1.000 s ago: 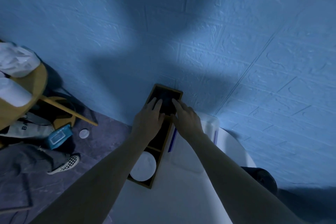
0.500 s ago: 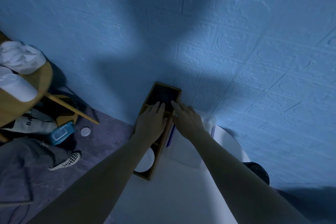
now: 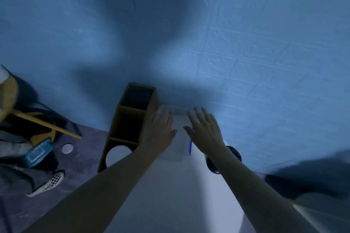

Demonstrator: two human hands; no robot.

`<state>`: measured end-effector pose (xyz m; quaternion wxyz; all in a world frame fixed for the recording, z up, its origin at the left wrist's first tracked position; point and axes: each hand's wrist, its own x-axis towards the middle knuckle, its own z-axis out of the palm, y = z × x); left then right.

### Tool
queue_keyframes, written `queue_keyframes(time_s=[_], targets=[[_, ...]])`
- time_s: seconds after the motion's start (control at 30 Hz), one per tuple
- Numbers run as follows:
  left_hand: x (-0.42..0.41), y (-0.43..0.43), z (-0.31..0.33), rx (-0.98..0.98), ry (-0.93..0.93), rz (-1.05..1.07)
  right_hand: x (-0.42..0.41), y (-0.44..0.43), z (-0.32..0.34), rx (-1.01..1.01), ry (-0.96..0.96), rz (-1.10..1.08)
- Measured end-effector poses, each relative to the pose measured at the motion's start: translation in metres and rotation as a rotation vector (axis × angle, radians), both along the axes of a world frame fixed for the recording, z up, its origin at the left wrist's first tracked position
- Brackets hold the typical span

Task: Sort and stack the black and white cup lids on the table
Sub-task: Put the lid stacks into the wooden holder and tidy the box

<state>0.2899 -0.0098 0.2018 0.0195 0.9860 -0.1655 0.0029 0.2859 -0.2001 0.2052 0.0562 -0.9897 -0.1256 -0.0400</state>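
A wooden organizer (image 3: 113, 130) with three compartments stands on the left edge of the white table (image 3: 176, 195). Its nearest compartment holds a white lid (image 3: 117, 156). The middle and far compartments look dark, and I cannot make out their contents. My left hand (image 3: 160, 130) hovers flat, fingers straight, just right of the organizer. My right hand (image 3: 205, 128) is spread beside it. Both are over a clear plastic container (image 3: 175, 149) with a blue strip (image 3: 190, 145). Neither hand holds anything.
A black round object (image 3: 234, 154) sits at the table's right edge, partly behind my right forearm. On the floor to the left are a checkered shoe (image 3: 48, 183), a blue packet (image 3: 37, 153), a small white disc (image 3: 67, 148) and a wooden stool leg (image 3: 45, 123). A blue wall rises behind the table.
Both hands have left the organizer's far compartments and moved right, over the clear container, with fingers spread. The view has shifted and is blurred by motion.
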Motion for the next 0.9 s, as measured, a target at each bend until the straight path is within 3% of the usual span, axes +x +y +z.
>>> queue_keyframes(time_s=[0.1,0.27,0.37,0.5,0.6,0.77,0.9], targets=[[-0.011,-0.04,-0.006,0.045,0.012,-0.065,-0.027,-0.045,-0.004,-0.042,-0.02,-0.111],[-0.036,-0.101,-0.022,-0.051,0.025,-0.24,-0.069,-0.109,-0.015,-0.001,0.028,-0.288],[-0.047,-0.123,-0.031,-0.113,0.205,-0.296,-0.091,-0.135,-0.027,0.075,0.132,-0.364],[-0.059,-0.14,-0.045,-0.264,0.439,-0.206,-0.108,-0.143,-0.041,0.237,0.285,-0.401],[-0.069,-0.152,-0.058,-0.583,0.63,0.011,-0.11,-0.145,-0.054,0.484,0.39,-0.506],[-0.061,-0.176,-0.053,-1.035,1.034,0.483,-0.105,-0.154,-0.078,1.317,0.729,-0.771],[-0.06,-0.177,-0.057,-1.121,1.209,0.528,-0.102,-0.15,-0.083,1.487,0.856,-0.767]])
